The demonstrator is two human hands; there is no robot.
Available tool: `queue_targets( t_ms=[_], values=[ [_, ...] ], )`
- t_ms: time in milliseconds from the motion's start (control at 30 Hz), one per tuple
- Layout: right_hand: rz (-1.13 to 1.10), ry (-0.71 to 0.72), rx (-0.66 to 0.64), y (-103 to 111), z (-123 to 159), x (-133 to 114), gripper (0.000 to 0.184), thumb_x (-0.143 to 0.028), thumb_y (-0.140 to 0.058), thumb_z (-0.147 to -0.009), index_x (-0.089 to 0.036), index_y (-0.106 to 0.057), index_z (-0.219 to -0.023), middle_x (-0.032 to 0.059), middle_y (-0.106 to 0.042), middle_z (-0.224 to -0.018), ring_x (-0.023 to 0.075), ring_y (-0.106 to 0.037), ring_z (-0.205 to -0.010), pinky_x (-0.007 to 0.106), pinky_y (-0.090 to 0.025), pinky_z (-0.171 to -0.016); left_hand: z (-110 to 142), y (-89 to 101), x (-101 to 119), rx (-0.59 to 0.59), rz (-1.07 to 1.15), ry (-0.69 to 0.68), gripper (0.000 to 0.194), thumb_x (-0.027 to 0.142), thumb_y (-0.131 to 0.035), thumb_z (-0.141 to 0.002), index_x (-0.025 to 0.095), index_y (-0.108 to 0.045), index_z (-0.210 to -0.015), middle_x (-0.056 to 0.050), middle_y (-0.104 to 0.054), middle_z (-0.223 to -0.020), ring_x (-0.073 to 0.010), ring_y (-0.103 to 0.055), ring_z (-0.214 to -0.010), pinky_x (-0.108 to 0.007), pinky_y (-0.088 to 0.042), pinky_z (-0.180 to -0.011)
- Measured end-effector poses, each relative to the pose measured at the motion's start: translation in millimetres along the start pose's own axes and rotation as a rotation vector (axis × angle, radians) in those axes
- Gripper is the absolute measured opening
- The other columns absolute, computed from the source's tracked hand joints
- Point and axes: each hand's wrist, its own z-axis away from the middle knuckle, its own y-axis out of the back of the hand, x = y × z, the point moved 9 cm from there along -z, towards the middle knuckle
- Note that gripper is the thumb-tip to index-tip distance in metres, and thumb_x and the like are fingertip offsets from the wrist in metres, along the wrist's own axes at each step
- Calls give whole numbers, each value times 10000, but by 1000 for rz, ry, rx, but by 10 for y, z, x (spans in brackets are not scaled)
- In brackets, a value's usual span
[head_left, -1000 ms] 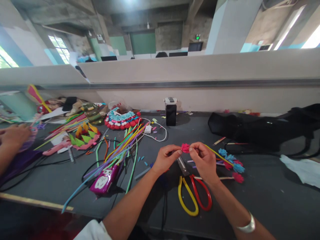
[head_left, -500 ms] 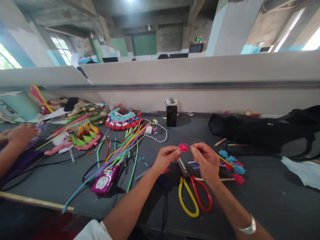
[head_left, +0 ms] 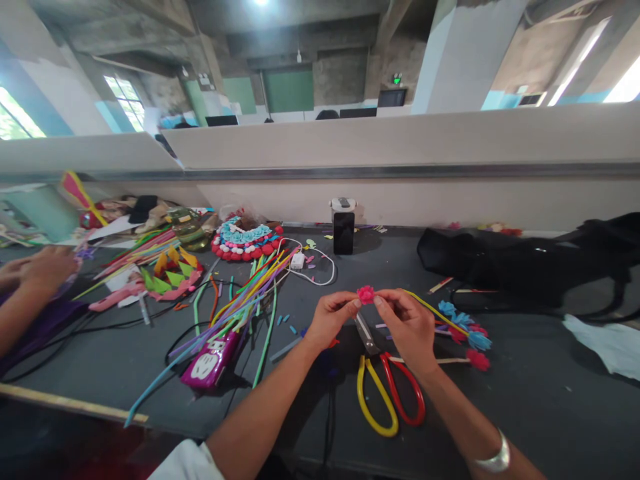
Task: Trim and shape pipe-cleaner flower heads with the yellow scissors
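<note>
A small pink craft flower (head_left: 365, 295) is held up between my two hands above the dark table. My left hand (head_left: 333, 317) pinches its left side between thumb and fingertips. From the right, the thumb and fingers of my right hand (head_left: 407, 327) close on its other edge. Below them lie scissors (head_left: 379, 393) with one yellow and one red handle, blades pointing away from me. Beside my right hand are blue flowers (head_left: 479, 340) and a red flower (head_left: 478, 360) on stems, partly hidden by that hand.
A purple pouch (head_left: 213, 363) lies left, under a bundle of colourful pipe cleaners (head_left: 250, 293). A phone (head_left: 343, 233) stands upright at the back. Right of it lies a black bag (head_left: 500, 267). Another person's hands (head_left: 43, 270) work at the far left.
My right hand has moved left, from just beside the pink flower to touching it. The left hand stays nearly in place. A yellow stem behind my right hand now shows more.
</note>
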Motion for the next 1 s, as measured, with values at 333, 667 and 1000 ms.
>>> queue_targets(
  t_ms=[333, 667, 1000],
  values=[
    [42, 8, -31, -14, -23, -16, 152, -286, -582, -854, -197, -625, -740, -48, -505, -617, 113, -442, -553, 234, -368, -537, 10, -48, 123, -50, -211, -167, 265, 402, -702, -773, 149, -766, -819, -47, -681, -711, -135, -565, -648, -236, -435, -606],
    [49, 8, -58, -17, -46, -58, 146, -259, -556, -827, -203, -580, -694, -67, -399, -576, 112, -381, -533, 236, -327, -519, 21, -76, 121, -71, -186, -146, 250, 385, -703, -776, 143, -754, -810, -31, -651, -686, -122, -533, -633, -229, -413, -601],
    [-6, -40, -21, -18, -34, 40, 145, -307, -599, -832, -196, -642, -750, -52, -496, -586, 111, -437, -527, 223, -373, -503, 32, -37, 33, -51, -4, 10, 318, 444, -723, -732, 133, -745, -795, 10, -582, -589, -93, -446, -557, -220, -361, -556]
  ],
)
